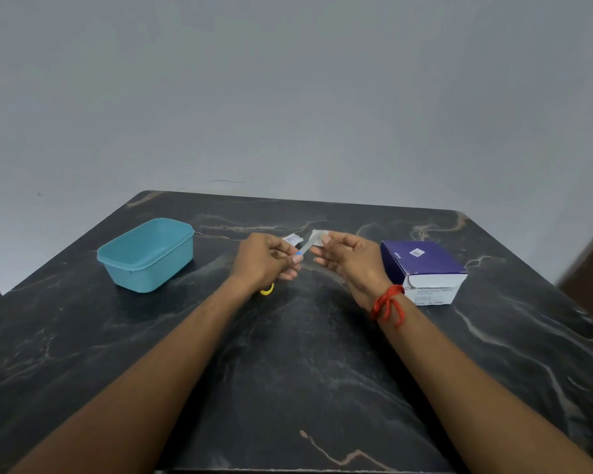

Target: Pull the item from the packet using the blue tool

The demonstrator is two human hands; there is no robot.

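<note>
1. a small packet (303, 247) is held above the table (288, 371), between both hands, its paper wrapper peeled partway open; a blue-tipped item shows inside.
2. left hand (266, 260): fingers curled, lower end of the packet and one printed flap pinched.
3. right hand (348, 256): other flap pinched between thumb and forefinger, remaining fingers loosely curled.
4. a red thread (387, 302) is tied round the right wrist.
5. a yellow object (267, 289) is seen on the table under the left wrist, mostly hidden; type cannot be told.
6. a blue tub (148, 254) is placed well left of the hands, open.
7. a purple and white box (425, 268) is placed just right of the right hand.
</note>
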